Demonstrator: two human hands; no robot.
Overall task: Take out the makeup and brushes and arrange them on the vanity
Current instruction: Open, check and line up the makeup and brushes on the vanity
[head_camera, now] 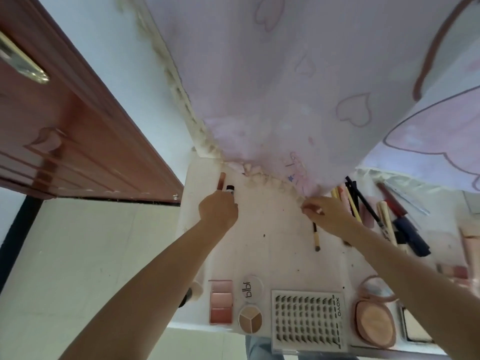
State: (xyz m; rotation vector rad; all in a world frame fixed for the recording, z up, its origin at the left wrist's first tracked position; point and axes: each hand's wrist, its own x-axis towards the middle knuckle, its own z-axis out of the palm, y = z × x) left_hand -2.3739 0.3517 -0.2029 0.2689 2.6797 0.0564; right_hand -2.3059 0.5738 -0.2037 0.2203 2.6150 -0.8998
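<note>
At the back of the vanity [272, 245], my left hand [218, 210] curls around a black-capped tube [230, 189], standing it beside a pink tube [221, 180], while my right hand [326, 211] pinches a brush [315, 236], seemingly to line it up.
</note>
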